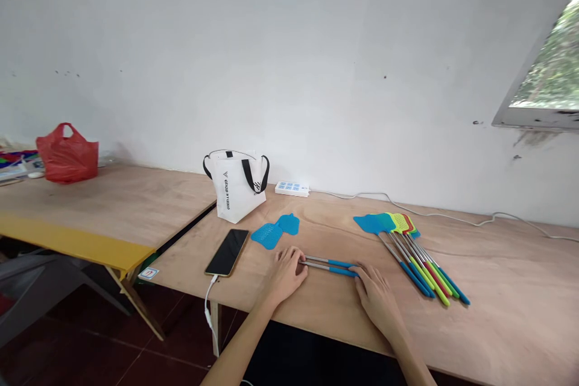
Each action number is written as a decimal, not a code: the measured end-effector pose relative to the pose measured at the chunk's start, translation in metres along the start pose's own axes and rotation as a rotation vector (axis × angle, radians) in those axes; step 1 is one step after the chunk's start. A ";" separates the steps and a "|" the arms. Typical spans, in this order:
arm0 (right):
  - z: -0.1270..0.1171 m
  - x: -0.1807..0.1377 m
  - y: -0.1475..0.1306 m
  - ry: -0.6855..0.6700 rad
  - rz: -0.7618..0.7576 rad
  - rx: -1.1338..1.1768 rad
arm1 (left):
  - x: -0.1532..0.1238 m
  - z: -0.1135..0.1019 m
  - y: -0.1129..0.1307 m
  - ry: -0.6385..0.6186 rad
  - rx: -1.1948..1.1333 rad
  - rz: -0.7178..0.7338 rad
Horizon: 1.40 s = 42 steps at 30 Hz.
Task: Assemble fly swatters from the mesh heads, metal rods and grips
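Note:
Two metal fly swatter rods with blue handles (342, 272) lie side by side on the wooden table, between my hands. My left hand (287, 273) is closed on their bare metal ends. At the other side, my right hand (376, 297) has its fingers bent around the ends of the blue grips; its fingertips are partly hidden. Beyond my left hand lie two loose blue mesh swatter heads, one nearer (267, 235) and one farther (289, 224), touching or nearly so. To the right rests a fanned pile of several fly swatters (409, 253) with blue, yellow, red and green parts.
A phone (227, 253) on a white cable (207, 307) lies left of my hands. Behind it stand a white bag (237, 190) with black handles and a power strip (292, 189). A red plastic bag (69, 157) sits on the neighbouring table (122, 205), across a gap.

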State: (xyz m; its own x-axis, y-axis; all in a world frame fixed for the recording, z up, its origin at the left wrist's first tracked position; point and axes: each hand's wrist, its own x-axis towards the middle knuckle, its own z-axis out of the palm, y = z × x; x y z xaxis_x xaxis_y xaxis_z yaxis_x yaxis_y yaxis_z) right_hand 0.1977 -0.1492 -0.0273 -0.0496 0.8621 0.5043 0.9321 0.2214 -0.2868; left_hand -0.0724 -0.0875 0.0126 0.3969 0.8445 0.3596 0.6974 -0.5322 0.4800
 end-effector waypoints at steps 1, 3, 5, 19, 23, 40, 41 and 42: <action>-0.001 0.000 0.000 0.002 0.005 0.008 | 0.000 0.000 0.000 -0.001 0.004 0.002; -0.004 0.001 0.003 -0.006 0.002 0.033 | -0.001 0.000 0.001 -0.001 0.014 0.005; -0.008 0.001 0.008 -0.034 -0.024 0.064 | -0.001 0.000 0.001 0.000 0.022 0.005; -0.007 -0.002 0.020 -0.049 0.017 0.012 | -0.001 0.003 -0.003 -0.001 0.062 0.042; -0.006 -0.002 0.022 -0.056 0.013 0.025 | -0.001 0.002 -0.002 -0.004 0.078 0.044; -0.009 -0.002 0.019 -0.041 0.000 -0.009 | -0.001 0.000 -0.001 -0.013 0.086 0.042; -0.008 -0.002 0.019 -0.037 -0.003 -0.013 | -0.001 0.000 -0.001 -0.013 0.084 0.043; -0.008 -0.002 0.018 -0.034 -0.005 -0.016 | -0.001 0.000 -0.001 -0.015 0.083 0.043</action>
State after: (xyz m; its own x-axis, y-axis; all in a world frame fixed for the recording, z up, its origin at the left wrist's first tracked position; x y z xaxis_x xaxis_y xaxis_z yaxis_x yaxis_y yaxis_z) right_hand 0.2179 -0.1504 -0.0265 -0.0666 0.8760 0.4777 0.9374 0.2190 -0.2709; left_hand -0.0733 -0.0878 0.0123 0.4361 0.8218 0.3667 0.7264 -0.5620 0.3957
